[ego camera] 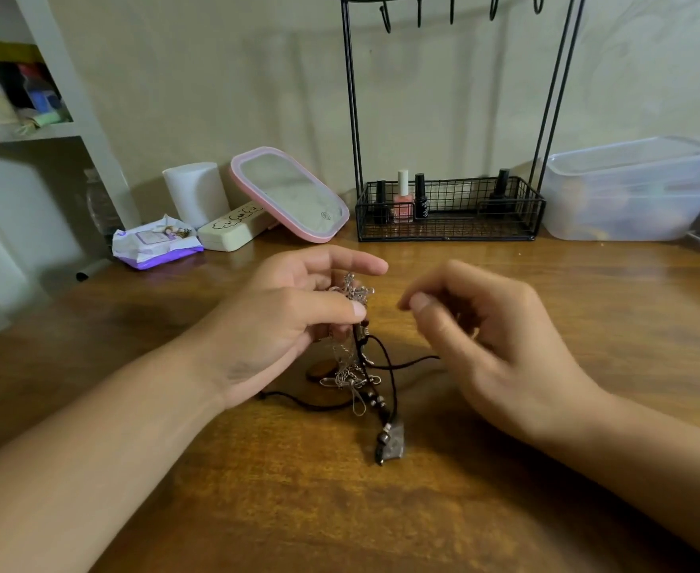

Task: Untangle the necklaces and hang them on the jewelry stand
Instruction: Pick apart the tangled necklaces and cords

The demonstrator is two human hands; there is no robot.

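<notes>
The task is barely begun. The left hand point(294, 320) pinches the knotted bundle of silver chains and black beaded cord necklaces point(358, 366) between thumb and fingers, its lower end trailing onto the brown wooden tabletop point(257, 510). The right hand point(493, 349) hovers beside it, blurred, fingers curled, seemingly empty. The black wire jewelry stand point(449, 208) has bare hooks; separating and hanging remain.

Left hand point(286, 320), right hand point(501, 349): bare, sleeveless forearms, short nails.

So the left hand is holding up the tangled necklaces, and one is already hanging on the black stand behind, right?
Not quite. The left hand does hold the tangled necklaces, but the head view shows the black stand with its visible hooks bare; nothing hangs there yet.
</notes>
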